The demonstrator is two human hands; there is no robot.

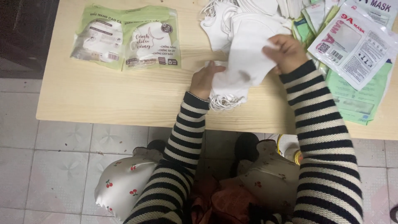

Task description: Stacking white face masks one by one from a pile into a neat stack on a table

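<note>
Black-and-white striped sleeves [319,137], cherry-print trousers [124,186]

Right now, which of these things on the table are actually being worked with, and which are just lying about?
In hand:
left hand
right hand
stack of white masks

Lying about:
two green mask packets
white and green packets at right
loose pile of white masks
wooden table

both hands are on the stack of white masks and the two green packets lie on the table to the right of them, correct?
Not quite. The head view shows the left hand and right hand on the white masks, but the two green packets lie on the table to the left of them, not the right.
</note>
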